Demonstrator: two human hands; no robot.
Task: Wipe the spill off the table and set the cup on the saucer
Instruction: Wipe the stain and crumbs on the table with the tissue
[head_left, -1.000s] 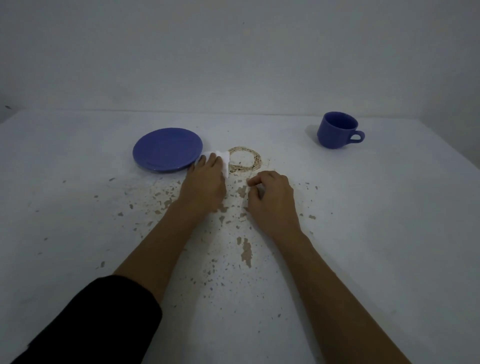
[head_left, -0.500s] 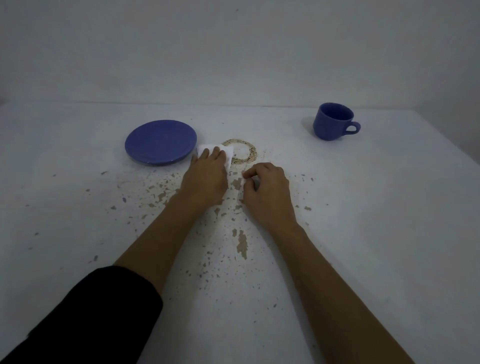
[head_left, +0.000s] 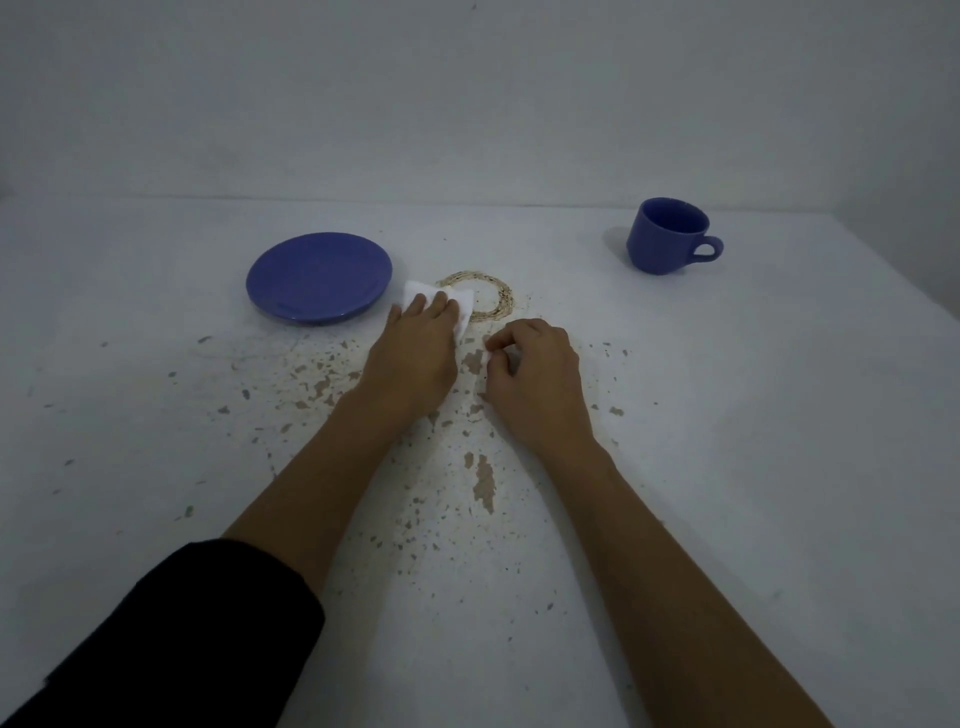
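A brown ring-shaped spill (head_left: 496, 301) lies on the white table (head_left: 753, 415), just right of the blue saucer (head_left: 319, 278). My left hand (head_left: 415, 358) lies flat on a white tissue (head_left: 421, 293), pressing it on the ring's left edge beside the saucer. My right hand (head_left: 535, 379) rests curled on the table just below the ring, fingers closed with nothing clearly in them. The blue cup (head_left: 667, 236) stands upright at the far right, handle to the right, well apart from both hands.
Brown flecks and chipped patches (head_left: 483, 480) are scattered over the table around and below my hands. A pale wall (head_left: 467, 104) rises behind the table's far edge. The table's right edge runs diagonally at the far right.
My left hand has slid the tissue slightly right, onto the left side of the ring. The right hand has stayed curled in place. The view has shifted a little.
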